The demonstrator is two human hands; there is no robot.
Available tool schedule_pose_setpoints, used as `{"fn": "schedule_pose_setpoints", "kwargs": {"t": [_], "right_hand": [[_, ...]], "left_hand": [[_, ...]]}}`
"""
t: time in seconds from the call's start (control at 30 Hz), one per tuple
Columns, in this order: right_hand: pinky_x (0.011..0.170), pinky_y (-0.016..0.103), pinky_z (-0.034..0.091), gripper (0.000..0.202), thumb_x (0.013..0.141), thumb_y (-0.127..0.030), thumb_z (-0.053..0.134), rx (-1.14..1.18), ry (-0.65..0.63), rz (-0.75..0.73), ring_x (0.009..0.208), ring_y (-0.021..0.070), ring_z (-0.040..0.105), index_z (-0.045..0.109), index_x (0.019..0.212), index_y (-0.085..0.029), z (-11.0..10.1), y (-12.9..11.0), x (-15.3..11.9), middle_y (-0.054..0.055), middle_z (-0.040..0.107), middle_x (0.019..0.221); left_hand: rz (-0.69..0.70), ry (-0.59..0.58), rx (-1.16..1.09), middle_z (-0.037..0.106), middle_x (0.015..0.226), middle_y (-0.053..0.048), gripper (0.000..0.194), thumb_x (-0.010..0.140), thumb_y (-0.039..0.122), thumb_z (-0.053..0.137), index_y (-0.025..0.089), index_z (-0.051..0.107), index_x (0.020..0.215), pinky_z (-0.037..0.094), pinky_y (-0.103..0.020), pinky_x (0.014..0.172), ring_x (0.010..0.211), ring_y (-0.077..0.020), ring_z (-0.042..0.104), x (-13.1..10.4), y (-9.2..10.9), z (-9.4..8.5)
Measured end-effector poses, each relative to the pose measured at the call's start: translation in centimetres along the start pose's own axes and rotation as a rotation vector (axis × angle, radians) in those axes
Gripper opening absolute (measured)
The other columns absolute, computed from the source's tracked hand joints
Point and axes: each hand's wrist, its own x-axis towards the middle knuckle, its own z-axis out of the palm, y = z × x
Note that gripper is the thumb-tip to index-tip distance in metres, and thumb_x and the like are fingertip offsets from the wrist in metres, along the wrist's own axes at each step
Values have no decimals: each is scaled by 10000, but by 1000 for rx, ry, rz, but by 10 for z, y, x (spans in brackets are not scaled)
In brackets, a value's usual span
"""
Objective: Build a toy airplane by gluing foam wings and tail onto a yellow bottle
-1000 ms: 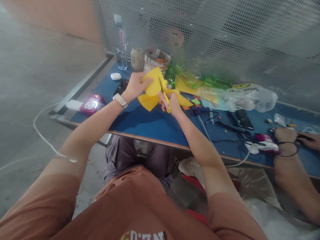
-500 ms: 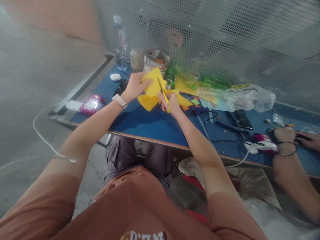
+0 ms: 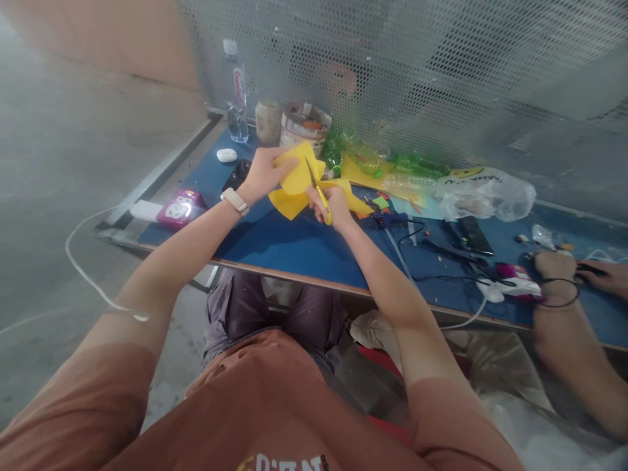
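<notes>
My left hand [image 3: 267,171] is closed on the left part of a yellow sheet [image 3: 298,178], thumb on top, holding it above the blue table. The sheet looks like paper or thin felt; I cannot tell which. In my right hand [image 3: 335,206] is a pair of scissors [image 3: 320,193] with yellow handles, its dark blades pointing up and left over the sheet. A slit parts the sheet near the blades, and a loose yellow flap [image 3: 350,194] bends out to the right behind my right hand. My right fingers are wrapped round the scissor handles.
Behind my hands stand a water bottle [image 3: 236,95], a jar [image 3: 268,123] and a round container [image 3: 307,125]. Green plastic bottles [image 3: 419,163] and a plastic bag [image 3: 485,193] lie along the mesh screen. Cables and a glue gun [image 3: 392,218] are right. A co-worker's hand [image 3: 557,267] rests farther right.
The yellow sheet and scissors sit slightly lower in view, and the sheet's top edge has tipped a little. Both hands keep their hold.
</notes>
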Motion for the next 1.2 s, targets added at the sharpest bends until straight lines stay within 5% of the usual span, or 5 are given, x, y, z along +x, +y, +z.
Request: {"fn": "schedule_pose_setpoints", "kwargs": {"t": [0.13,0.53,0.8,1.0,1.2], "right_hand": [[432,252,374,872,1149,-972,801,0,-3,-2,436,103,490,594,673,-272,1,-3,-3,-26,520,476],[392,272,390,824,956,-1020,946,18,34,-4,415,166,531,603,715,-311,2,-6,-4,-14,536,466],[382,303,448,717,971,-960,983,35,38,24,432,182,561,710,845,-309,0,5,1,-36,559,541],[392,298,434,853,1067,-1057,801,-24,4,-41,445,151,498,590,711,-312,1,10,3,-5,550,504],[419,294,456,832,1033,-1072,830,-8,5,-19,455,152,506,610,773,-313,-1,4,-1,-20,548,500]], "left_hand": [[43,-8,-51,542,708,8,674,1065,724,1002,260,587,806,480,-353,627,749,-159,575,0,-12,1],[31,-29,-92,600,762,-10,606,987,717,1028,249,658,877,456,-349,628,757,-173,564,0,-9,1],[36,5,-118,613,763,-9,564,981,681,1034,258,679,870,501,-359,652,755,-199,631,-2,-4,5],[17,18,-71,803,886,-50,512,1107,673,958,211,782,976,610,-371,805,919,-183,685,1,-2,2],[45,1,-92,878,949,-89,522,976,697,1047,224,826,974,669,-376,795,980,-266,796,0,1,1]]}}
